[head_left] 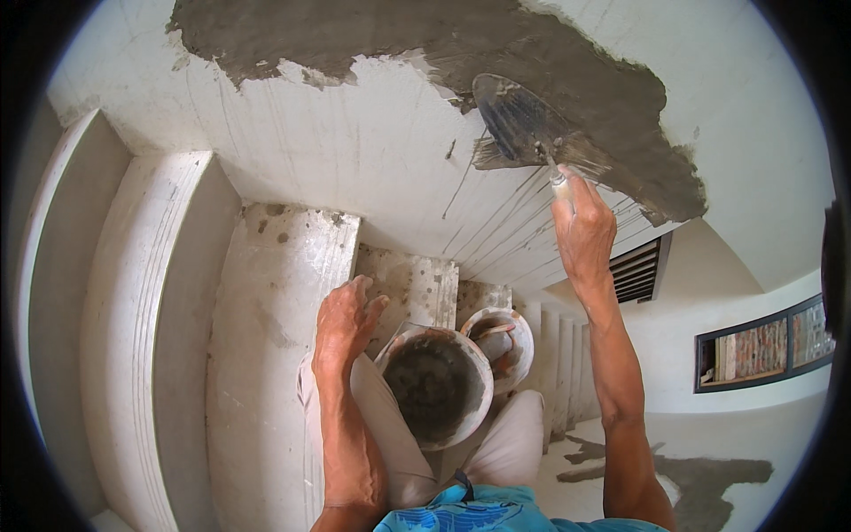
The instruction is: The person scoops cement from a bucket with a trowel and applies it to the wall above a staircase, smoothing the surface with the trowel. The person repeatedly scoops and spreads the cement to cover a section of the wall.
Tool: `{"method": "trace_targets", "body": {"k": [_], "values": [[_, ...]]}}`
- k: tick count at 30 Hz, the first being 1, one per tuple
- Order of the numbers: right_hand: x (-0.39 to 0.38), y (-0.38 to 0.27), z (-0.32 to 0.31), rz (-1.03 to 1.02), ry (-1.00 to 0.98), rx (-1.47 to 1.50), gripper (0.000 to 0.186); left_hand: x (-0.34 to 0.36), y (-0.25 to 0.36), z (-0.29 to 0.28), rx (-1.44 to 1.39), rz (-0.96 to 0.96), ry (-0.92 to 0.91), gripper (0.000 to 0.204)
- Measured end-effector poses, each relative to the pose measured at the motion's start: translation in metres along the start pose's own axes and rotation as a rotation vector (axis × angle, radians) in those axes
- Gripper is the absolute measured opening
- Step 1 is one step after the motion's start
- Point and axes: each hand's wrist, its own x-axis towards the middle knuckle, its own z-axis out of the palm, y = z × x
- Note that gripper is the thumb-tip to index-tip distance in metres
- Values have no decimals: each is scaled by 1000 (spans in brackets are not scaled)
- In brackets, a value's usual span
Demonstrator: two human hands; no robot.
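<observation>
Right hand (585, 226): closed around the handle of a pointed mason's trowel (517, 113), right of upper centre.
Trowel blade: laid against the lower edge of the grey mortar patch, tip toward the upper left.
Left hand (346, 321): grips nothing that shows; loosely open, fingers partly bent, left of centre, above the trousered leg (383, 421).
Coated so far: a broad grey mortar patch (567, 75) across the top of the frame, running down toward the right.
Finish of the patch: fairly even in its main body; its edges are ragged, with thin, streaky mortar beside the blade. As a judgement, the spreading is well along but the margins look unfinished.
Bare so far: the white wall (310, 133) below the patch, marked by dark drip streaks; how much of it remains to be coated cannot be told.
Mortar supply: grey mortar (430, 386) in a round bucket (484, 395) at lower centre, between the legs; a good amount seems left.
Second bucket (526, 350): smaller, just beyond the first; its contents are unclear.
Stair steps (275, 293): grey spots at centre left.
</observation>
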Motion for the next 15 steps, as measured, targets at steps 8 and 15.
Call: {"method": "trace_targets", "body": {"k": [8,15], "values": [[-13,17,2,22,-22,-93,44,0,-5,2,-2,42,15,38],[-23,3,-1,25,-16,-69,44,0,-3,3,-26,-8,-11,38]]}}
